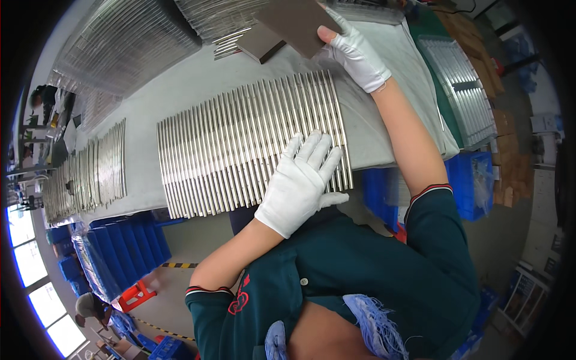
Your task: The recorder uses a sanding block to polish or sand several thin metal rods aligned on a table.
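Grey bench [180,78]: left hand [302,183] on rods [240,144]; right hand [357,54] grips brown card [294,21].

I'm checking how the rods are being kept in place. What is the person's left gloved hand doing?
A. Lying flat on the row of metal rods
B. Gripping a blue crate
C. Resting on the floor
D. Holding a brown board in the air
A: the left hand lies palm down, fingers spread, on the metal rods lined up on the table.

The left hand [302,183] covers the near ends of several metal rods [252,144]. The brown board [297,23] runs off the top edge, hiding the right hand's [355,54] fingers behind it. The far stacks of rods [120,42] blur toward the rim.
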Motion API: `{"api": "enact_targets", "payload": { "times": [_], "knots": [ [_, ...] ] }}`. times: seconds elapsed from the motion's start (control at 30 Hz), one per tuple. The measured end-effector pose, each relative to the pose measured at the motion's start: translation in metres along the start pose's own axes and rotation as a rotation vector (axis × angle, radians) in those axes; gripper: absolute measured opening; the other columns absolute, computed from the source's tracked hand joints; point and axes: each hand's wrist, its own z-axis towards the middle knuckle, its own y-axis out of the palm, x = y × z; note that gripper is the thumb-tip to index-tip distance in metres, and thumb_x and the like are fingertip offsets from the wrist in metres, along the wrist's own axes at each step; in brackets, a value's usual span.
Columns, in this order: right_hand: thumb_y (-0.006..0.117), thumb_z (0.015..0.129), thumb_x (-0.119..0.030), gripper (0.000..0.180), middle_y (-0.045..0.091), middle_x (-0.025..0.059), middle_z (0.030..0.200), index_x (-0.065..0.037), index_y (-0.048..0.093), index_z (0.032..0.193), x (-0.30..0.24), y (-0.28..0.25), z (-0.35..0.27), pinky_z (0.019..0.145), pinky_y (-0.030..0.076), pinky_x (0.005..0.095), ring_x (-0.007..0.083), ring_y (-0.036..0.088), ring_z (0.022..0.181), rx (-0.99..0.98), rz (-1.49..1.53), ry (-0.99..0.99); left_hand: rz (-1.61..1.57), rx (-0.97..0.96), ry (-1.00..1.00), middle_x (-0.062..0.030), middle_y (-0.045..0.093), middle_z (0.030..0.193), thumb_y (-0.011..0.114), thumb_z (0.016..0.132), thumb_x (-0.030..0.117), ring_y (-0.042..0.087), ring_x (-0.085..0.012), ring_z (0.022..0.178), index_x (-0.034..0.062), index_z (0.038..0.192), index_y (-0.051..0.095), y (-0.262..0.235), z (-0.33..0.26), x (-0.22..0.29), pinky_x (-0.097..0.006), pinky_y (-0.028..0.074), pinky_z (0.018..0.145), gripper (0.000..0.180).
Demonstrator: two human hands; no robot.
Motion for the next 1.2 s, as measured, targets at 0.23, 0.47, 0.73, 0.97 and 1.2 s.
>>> {"api": "enact_targets", "payload": {
  "times": [0.23, 0.47, 0.73, 0.97, 1.2],
  "knots": [
    [0.059, 0.102, -0.018, 0.047, 0.061, 0.0091, 0.134, -0.002, 0.046, 0.144, -0.017, -0.026, 0.009, 0.106, 0.047, 0.0361, 0.0210, 0.059, 0.121, 0.046, 0.521, -0.152, -0.045, -0.132, 0.097, -0.0199, 0.052, 0.144, 0.073, 0.072, 0.063, 0.046, -0.0364, 0.138, 0.0034, 0.141, 0.051, -0.003, 0.013, 0.001, -0.049, 0.034, 0.116, 0.094],
    [0.059, 0.103, -0.023, 0.041, 0.066, 0.0042, 0.125, -0.007, 0.052, 0.139, -0.008, -0.023, 0.009, 0.087, 0.056, 0.0340, 0.0178, 0.066, 0.106, 0.083, 0.590, -0.090, -0.198, -0.116, 0.234, -0.0236, 0.050, 0.143, 0.075, 0.071, 0.059, 0.043, -0.0418, 0.139, 0.0087, 0.143, 0.051, 0.009, 0.036, 0.016, -0.049, 0.034, 0.117, 0.090],
    [0.060, 0.102, -0.024, 0.037, 0.070, 0.0033, 0.116, -0.009, 0.055, 0.136, 0.005, -0.031, 0.013, 0.080, 0.057, 0.0348, 0.0173, 0.068, 0.097, 0.048, 0.647, -0.022, -0.085, -0.169, 0.191, -0.0203, 0.051, 0.143, 0.070, 0.073, 0.065, 0.044, -0.0364, 0.139, 0.0097, 0.139, 0.055, -0.001, 0.028, 0.013, -0.055, 0.027, 0.119, 0.088],
    [0.059, 0.103, -0.026, 0.032, 0.071, 0.0044, 0.112, -0.011, 0.057, 0.131, 0.007, -0.029, 0.011, 0.076, 0.057, 0.0353, 0.0181, 0.068, 0.094, 0.092, 0.654, 0.084, 0.052, -0.204, 0.113, -0.0173, 0.053, 0.143, 0.069, 0.072, 0.067, 0.046, -0.0327, 0.139, 0.0121, 0.140, 0.056, -0.021, 0.005, 0.004, -0.058, 0.022, 0.119, 0.088],
    [0.059, 0.103, -0.025, 0.045, 0.063, 0.0086, 0.133, -0.009, 0.049, 0.144, 0.030, -0.056, 0.015, 0.099, 0.054, 0.0385, 0.0214, 0.063, 0.120, -0.069, 0.629, 0.063, -0.070, -0.165, 0.168, -0.0191, 0.052, 0.143, 0.071, 0.074, 0.062, 0.044, -0.0373, 0.139, 0.0111, 0.141, 0.054, -0.006, 0.020, 0.009, -0.054, 0.029, 0.118, 0.086]
  ]
}}
